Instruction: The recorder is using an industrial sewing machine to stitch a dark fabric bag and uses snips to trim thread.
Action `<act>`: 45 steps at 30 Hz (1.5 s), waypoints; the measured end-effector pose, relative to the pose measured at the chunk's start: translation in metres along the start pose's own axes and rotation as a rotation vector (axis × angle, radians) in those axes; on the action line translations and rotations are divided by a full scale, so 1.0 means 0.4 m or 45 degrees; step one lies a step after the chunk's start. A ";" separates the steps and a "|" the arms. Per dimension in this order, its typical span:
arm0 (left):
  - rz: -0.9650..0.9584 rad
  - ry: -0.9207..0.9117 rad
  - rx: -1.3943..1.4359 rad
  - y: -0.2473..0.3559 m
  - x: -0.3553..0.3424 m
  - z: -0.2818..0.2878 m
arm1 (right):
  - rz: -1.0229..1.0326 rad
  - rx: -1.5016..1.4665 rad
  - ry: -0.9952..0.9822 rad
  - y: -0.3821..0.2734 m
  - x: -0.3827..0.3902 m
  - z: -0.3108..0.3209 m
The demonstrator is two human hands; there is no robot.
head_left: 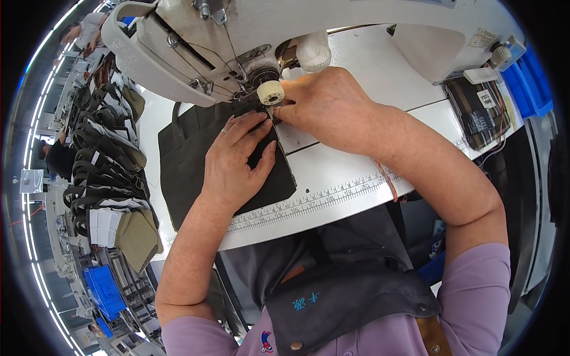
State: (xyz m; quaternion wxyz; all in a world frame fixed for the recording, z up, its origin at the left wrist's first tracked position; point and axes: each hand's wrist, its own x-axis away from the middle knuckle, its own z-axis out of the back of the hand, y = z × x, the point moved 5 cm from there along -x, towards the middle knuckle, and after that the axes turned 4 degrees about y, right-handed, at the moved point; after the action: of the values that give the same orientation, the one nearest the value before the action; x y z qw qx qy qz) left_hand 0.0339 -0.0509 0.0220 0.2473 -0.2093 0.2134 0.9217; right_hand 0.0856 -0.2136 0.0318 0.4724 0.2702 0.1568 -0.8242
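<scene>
Along the near edge of the table [344, 163], a printed ruler strip [320, 199] is seen. Just beyond it, a matte, nearly black cloth panel [189, 163] is laid flat, its longer side apparently running left to right, slightly slanted; a strap [176, 115] at its far left is pointed away from the person. Loosely spread fingers of the left hand [233, 157] are rested on it. Beneath the white sewing machine [145, 56], the right hand's [333, 110] fingers are bent; whether anything is gripped cannot be told.
</scene>
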 end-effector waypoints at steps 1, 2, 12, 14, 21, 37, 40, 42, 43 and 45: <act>-0.077 -0.007 -0.083 0.011 -0.003 0.005 | -0.008 0.013 -0.005 0.001 0.001 -0.002; -0.154 -0.014 -0.166 0.020 -0.004 0.008 | -0.015 0.026 -0.010 0.001 0.002 -0.005; -0.075 -0.085 -0.073 0.021 0.017 0.006 | -0.168 -0.169 -0.002 0.040 0.034 -0.008; -0.122 -0.091 -0.104 0.032 0.015 0.012 | -0.266 -0.217 0.013 0.052 0.038 0.003; -0.089 -0.054 -0.033 0.010 0.028 0.024 | -0.101 -0.236 -0.247 -0.014 0.032 -0.025; -0.080 -0.021 0.007 -0.037 0.010 -0.001 | -0.134 0.038 -0.375 -0.014 0.012 -0.037; -0.087 0.017 -0.009 -0.057 -0.004 -0.008 | -0.188 0.038 -0.416 -0.011 0.006 -0.034; -0.088 0.024 -0.004 -0.068 -0.010 -0.009 | -0.186 0.026 -0.405 -0.008 0.009 -0.035; -0.101 0.027 -0.010 -0.071 -0.012 -0.007 | -0.184 0.012 -0.394 -0.006 0.011 -0.035; -0.111 0.029 -0.017 -0.077 -0.014 -0.003 | -0.170 -0.045 -0.351 -0.001 0.017 -0.037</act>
State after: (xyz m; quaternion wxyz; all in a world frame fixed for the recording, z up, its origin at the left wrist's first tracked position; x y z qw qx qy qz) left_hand 0.0555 -0.0294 0.0150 0.2835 -0.2305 0.2006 0.9090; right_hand 0.0868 -0.2105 0.0158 0.4382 0.1350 0.1227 -0.8802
